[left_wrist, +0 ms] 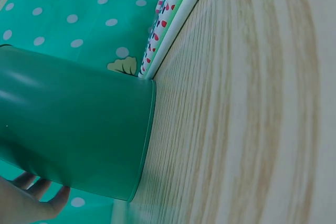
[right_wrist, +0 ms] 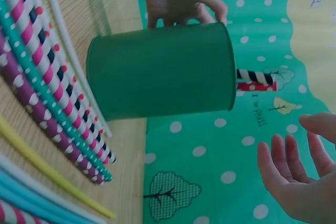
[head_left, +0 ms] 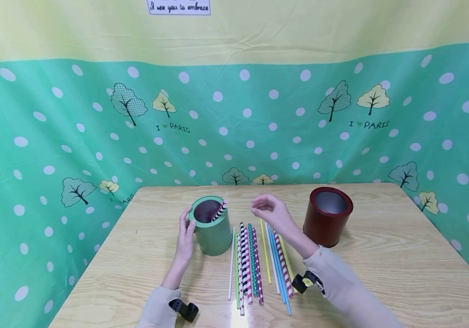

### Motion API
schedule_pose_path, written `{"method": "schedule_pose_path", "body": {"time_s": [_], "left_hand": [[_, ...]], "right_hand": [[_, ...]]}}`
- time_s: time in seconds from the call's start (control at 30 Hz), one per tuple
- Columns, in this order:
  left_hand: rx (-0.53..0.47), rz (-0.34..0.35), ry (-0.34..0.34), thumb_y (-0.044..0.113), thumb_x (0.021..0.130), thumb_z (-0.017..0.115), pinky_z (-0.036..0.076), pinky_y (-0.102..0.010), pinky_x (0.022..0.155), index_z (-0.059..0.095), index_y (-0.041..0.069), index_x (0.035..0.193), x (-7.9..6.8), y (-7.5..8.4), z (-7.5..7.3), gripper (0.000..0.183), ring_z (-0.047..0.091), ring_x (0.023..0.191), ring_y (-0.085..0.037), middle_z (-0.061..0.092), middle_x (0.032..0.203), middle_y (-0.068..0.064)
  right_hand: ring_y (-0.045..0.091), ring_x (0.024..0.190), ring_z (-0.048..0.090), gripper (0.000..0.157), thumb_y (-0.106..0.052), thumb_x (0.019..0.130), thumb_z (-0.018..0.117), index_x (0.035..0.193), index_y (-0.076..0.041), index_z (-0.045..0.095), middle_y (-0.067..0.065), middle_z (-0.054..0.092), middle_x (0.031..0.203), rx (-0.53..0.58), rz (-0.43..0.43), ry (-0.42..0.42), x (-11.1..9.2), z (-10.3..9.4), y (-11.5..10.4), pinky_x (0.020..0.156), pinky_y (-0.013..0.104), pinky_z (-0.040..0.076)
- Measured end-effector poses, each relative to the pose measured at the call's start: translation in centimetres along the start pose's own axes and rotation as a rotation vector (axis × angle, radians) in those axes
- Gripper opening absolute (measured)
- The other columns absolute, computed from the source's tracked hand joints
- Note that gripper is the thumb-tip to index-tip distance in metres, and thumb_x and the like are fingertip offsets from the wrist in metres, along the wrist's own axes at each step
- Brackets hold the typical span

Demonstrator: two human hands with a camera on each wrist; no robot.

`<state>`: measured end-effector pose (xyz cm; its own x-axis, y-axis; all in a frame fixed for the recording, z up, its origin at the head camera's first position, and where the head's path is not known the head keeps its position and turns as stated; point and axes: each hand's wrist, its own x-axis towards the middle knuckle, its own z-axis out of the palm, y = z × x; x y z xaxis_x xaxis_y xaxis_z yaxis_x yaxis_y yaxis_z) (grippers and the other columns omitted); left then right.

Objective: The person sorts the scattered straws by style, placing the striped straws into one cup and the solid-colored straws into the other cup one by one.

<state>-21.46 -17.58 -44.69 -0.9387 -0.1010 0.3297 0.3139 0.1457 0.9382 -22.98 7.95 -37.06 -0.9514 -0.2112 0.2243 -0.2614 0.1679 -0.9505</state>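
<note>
- A person's left hand (head_left: 185, 239) grips the upper left side of a green can (head_left: 216, 240), left of centre in the frame, with the fingers curved against its wall and the thumb at the rim.
- The right hand (head_left: 274, 214) hovers near the centre of the frame, holding nothing, its fingers bent and the thumb apart from them.
- Two paper straws stand in the can, a black-and-white striped straw (right_wrist: 256, 76) and a red dotted straw (right_wrist: 257, 86), both leaning out over the rim.
- More straws (head_left: 257, 269), striped, dotted and plain, lie side by side at lower centre on a wood-grain table (head_left: 115, 273), between the can and the right forearm.
- A dark red can (head_left: 324, 225) stands upright at centre right.
- Behind, a green polka-dot curtain (head_left: 251, 109) carries printed trees and the word "Paris".
</note>
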Motion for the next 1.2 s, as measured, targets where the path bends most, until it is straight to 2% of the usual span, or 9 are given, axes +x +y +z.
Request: {"method": "schedule_pose_path", "body": {"time_s": [0.2, 0.43, 0.53, 0.8, 0.87, 1.03, 1.2], "left_hand": [[-0.009, -0.003, 0.0, 0.014, 0.096, 0.031, 0.032, -0.034, 0.088, 0.024, 0.012, 0.137, 0.0, 0.2, 0.0, 0.042, 0.039, 0.106, -0.014, 0.041, 0.124, -0.018], [0.003, -0.02, 0.008, 0.009, 0.095, 0.029, 0.031, -0.036, 0.089, 0.023, 0.004, 0.136, -0.5, 2.4, 0.4, 0.042, 0.038, 0.107, -0.021, 0.039, 0.124, -0.022], [0.011, -0.014, 0.007, 0.009, 0.095, 0.029, 0.032, -0.035, 0.088, 0.022, 0.003, 0.136, -0.6, 2.7, 0.5, 0.042, 0.038, 0.108, -0.021, 0.039, 0.125, -0.022], [-0.006, -0.03, 0.001, 0.011, 0.096, 0.031, 0.032, -0.031, 0.089, 0.024, 0.008, 0.137, -0.4, 2.1, 0.2, 0.042, 0.039, 0.106, -0.01, 0.04, 0.125, -0.019], [-0.008, -0.022, 0.003, 0.013, 0.096, 0.031, 0.032, -0.031, 0.089, 0.024, 0.01, 0.137, -0.3, 1.4, 0.1, 0.042, 0.039, 0.105, -0.009, 0.04, 0.126, -0.017], [-0.014, -0.005, 0.005, 0.017, 0.096, 0.031, 0.032, -0.034, 0.09, 0.024, 0.013, 0.138, 0.0, 0.1, 0.1, 0.043, 0.038, 0.108, -0.012, 0.04, 0.127, -0.016], [-0.017, -0.012, -0.002, 0.015, 0.096, 0.031, 0.031, -0.035, 0.09, 0.023, 0.012, 0.138, 0.0, 0.0, 0.0, 0.043, 0.037, 0.11, -0.017, 0.04, 0.126, -0.017]], "right_hand": [[0.025, 0.091, 0.057, 0.027, -0.007, 0.082, 0.06, 0.106, 0.005, 0.055, 0.016, 0.058, 0.1, -0.062, 0.031, -0.08, -0.4, -1.0, 1.5, 0.078, 0.03, 0.048], [0.027, 0.09, 0.056, 0.023, -0.007, 0.083, 0.058, 0.105, 0.003, 0.056, 0.015, 0.058, 0.099, -0.19, 0.076, -0.12, -0.7, -1.9, 2.8, 0.074, 0.032, 0.049], [0.027, 0.09, 0.056, 0.023, -0.006, 0.084, 0.058, 0.105, 0.002, 0.056, 0.015, 0.058, 0.1, -0.226, 0.085, -0.136, -0.7, -2.2, 3.4, 0.074, 0.032, 0.049], [0.024, 0.086, 0.056, 0.024, -0.003, 0.082, 0.057, 0.106, 0.002, 0.057, 0.015, 0.059, 0.098, -0.287, 0.098, -0.19, -1.0, -3.2, 4.8, 0.072, 0.031, 0.049], [0.023, 0.085, 0.056, 0.023, -0.003, 0.082, 0.058, 0.105, 0.002, 0.057, 0.014, 0.059, 0.097, -0.301, 0.102, -0.193, -1.0, -3.4, 5.2, 0.072, 0.03, 0.049], [0.02, 0.085, 0.056, 0.022, -0.003, 0.081, 0.06, 0.103, 0.0, 0.059, 0.011, 0.059, 0.096, -0.342, 0.133, -0.193, -1.1, -3.9, 6.1, 0.073, 0.031, 0.048], [0.023, 0.085, 0.056, 0.023, 0.0, 0.08, 0.059, 0.103, 0.002, 0.059, 0.016, 0.059, 0.098, -0.364, 0.123, -0.214, -1.3, -4.4, 6.7, 0.074, 0.033, 0.048]]}}
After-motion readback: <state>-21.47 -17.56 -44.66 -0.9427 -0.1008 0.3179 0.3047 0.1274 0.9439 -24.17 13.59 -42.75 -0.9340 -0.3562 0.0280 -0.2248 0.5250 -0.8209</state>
